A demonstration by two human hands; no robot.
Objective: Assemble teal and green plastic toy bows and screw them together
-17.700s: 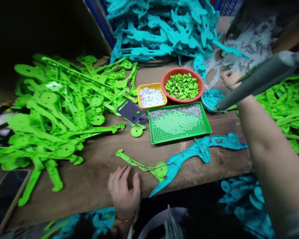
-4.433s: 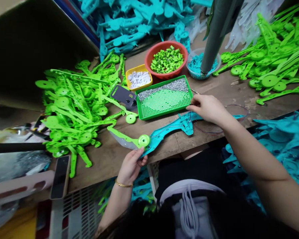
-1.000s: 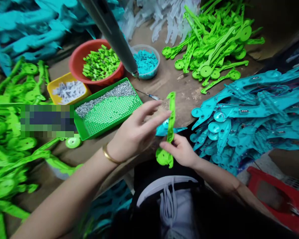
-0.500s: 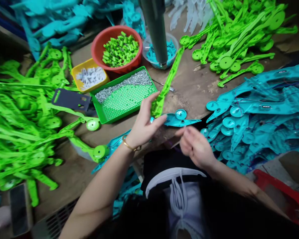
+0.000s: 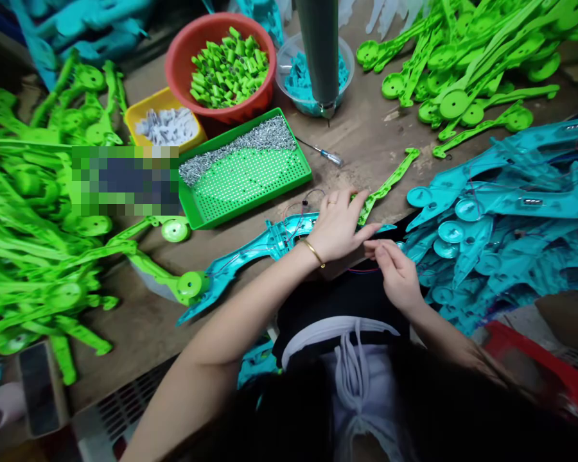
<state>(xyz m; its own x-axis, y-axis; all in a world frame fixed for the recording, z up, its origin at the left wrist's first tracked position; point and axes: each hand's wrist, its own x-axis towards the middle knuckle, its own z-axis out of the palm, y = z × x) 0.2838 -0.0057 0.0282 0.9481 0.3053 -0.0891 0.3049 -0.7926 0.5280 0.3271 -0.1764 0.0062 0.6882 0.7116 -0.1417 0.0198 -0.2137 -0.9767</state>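
Observation:
A turquoise bow-shaped toy body (image 5: 250, 249) lies along the table's front edge, with thin wires running along it. At its left end a green limb piece (image 5: 190, 287) is joined on. Near its right end a second green limb piece (image 5: 388, 183) slants away from me. My left hand (image 5: 340, 224) lies over that right end, fingers stretched out and touching the base of the green limb, hiding the joint. Just right of it, my right hand (image 5: 397, 273) has thumb and fingertips pinched together; whatever they hold is too small to make out.
A green perforated tray (image 5: 245, 218) holds many screws. Behind it stand a red bowl (image 5: 173, 58) of green pieces, a yellow box (image 5: 130, 119) and a clear tub (image 5: 284, 90). A screwdriver (image 5: 331, 156) lies beneath a hanging tool (image 5: 318, 51). Green and turquoise parts (image 5: 501, 256) are heaped on both sides.
My left hand has moved right, and the green limb it held up now lies lower and further right on the turquoise body. My right hand has shifted slightly right, still pinched.

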